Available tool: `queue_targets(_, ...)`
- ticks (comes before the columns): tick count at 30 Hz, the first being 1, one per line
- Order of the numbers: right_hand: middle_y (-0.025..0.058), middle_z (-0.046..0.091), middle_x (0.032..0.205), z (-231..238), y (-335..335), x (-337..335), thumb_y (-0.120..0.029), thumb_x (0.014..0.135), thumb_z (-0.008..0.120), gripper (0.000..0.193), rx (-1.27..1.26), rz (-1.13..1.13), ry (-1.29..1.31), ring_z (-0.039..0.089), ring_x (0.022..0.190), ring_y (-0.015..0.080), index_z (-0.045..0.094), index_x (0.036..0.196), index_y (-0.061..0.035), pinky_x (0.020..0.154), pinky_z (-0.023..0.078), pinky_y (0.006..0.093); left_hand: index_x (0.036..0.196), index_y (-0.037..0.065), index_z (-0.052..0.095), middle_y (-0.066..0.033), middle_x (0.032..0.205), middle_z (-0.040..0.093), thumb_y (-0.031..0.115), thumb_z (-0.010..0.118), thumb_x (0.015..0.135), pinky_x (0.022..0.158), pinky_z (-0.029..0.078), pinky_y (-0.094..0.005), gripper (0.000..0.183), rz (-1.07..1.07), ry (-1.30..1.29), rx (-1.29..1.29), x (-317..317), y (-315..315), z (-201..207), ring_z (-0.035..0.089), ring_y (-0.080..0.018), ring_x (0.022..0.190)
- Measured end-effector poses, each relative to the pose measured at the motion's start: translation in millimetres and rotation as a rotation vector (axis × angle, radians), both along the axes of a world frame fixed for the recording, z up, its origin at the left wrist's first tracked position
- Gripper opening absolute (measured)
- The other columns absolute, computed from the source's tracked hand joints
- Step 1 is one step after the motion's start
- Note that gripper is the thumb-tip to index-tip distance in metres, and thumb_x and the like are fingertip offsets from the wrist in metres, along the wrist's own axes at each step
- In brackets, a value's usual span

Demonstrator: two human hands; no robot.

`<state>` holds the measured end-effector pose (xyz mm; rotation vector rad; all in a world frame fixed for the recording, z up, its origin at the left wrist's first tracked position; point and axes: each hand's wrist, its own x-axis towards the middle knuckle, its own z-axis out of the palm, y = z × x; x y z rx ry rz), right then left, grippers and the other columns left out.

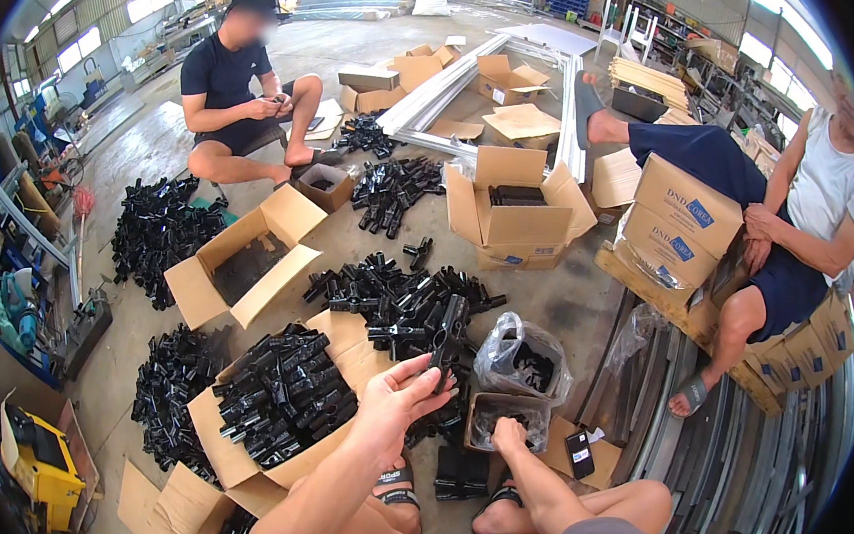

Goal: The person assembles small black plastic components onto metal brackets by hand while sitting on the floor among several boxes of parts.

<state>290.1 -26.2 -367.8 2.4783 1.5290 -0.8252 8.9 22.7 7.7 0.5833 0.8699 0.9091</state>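
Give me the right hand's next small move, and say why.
Probably lift the right hand from the small cardboard box toward the black tubular piece. The left hand holds that piece raised in its fingertips, while the right hand's fingers are down in the box; whether they pinch anything is hidden, so the lift would also show that.

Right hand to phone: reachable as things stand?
Probably yes: the right hand would first have to clear the rim of the small carton it dips into; the phone lies uncovered on cardboard beside it.
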Motion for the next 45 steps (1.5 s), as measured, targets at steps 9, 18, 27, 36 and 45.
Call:
queue_targets(9,0.0279,0.073,0.115,-3,-3,1,-0.006,0.089,0.060,0.025,0.127,0.190,0.035,0.071,0.110,0.0426,0.078,0.107,-0.0003,0.092,0.059,0.0508,0.135,-0.003,0.059,-0.0138,0.118,0.072,0.011,0.070,0.100,0.099,0.060,-0.0369,0.039,0.037,0.000,-0.005,5,2,-4,0.072,-0.0230,0.110)
queue_targets(18,0.0270,0.074,0.109,0,-5,-4,-0.007,0.088,0.061,0.024,0.155,0.100,-0.007,0.073,0.105,0.0423,0.079,0.102,-0.0017,0.090,0.059,0.0505,0.136,-0.003,0.058,-0.0139,0.120,0.072,0.012,0.070,0.101,0.100,0.060,-0.0366,0.040,0.014,0.012,0.010,6,-3,0,0.072,-0.0227,0.109)
queue_targets(27,0.0197,0.075,0.100,9,-13,15,-0.019,0.088,0.064,0.018,0.621,-0.150,0.191,0.072,0.099,0.0393,0.076,0.099,-0.0109,0.086,0.057,0.0491,0.136,-0.003,0.057,-0.0119,0.127,0.069,0.010,0.064,0.103,0.102,0.059,-0.0365,0.037,0.053,-0.015,0.067,8,0,-4,0.070,-0.0215,0.112)
queue_targets(36,0.0205,0.071,0.128,-15,-8,5,-0.014,0.086,0.071,0.034,-0.116,-0.287,0.102,0.067,0.121,0.0382,0.077,0.118,-0.0091,0.100,0.055,0.0475,0.136,-0.005,0.058,-0.0173,0.122,0.071,0.011,0.065,0.103,0.101,0.060,-0.0359,0.037,0.061,0.075,0.095,-3,-15,-11,0.071,-0.0238,0.113)
queue_targets(45,0.0232,0.068,0.133,-13,-3,12,-0.015,0.088,0.068,0.038,-0.159,-0.264,0.076,0.064,0.126,0.0400,0.073,0.125,-0.0053,0.104,0.053,0.0471,0.133,-0.005,0.061,-0.0156,0.121,0.072,0.013,0.066,0.103,0.101,0.060,-0.0356,0.036,0.068,0.075,0.103,1,-3,-12,0.071,-0.0228,0.112)
